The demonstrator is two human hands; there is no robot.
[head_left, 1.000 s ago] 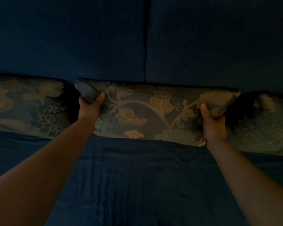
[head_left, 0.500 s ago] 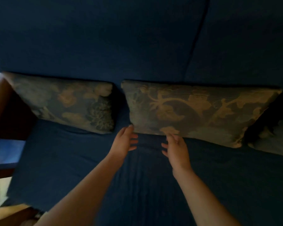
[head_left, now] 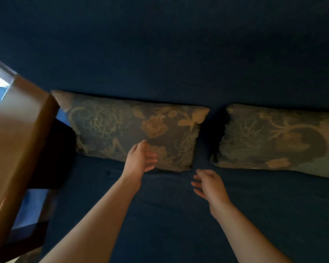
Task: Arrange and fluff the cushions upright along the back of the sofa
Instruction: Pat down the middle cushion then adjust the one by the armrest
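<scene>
Cushions, two floral ones, lean against your dark blue sofa (head_left: 160, 54) back: the left cushion (head_left: 133, 128) beside the wooden armrest (head_left: 21, 130), the right cushion (head_left: 281, 139) apart from it. Your left hand (head_left: 141, 158) and right hand (head_left: 209, 185) hover, fingers spread, holding nothing.

Two floral cushions (head_left: 133, 130) (head_left: 281, 141) lean against the sofa (head_left: 160, 54) back. The left hand (head_left: 140, 158) hovers open before the left cushion. The right hand (head_left: 209, 184) is open over the seat.
</scene>
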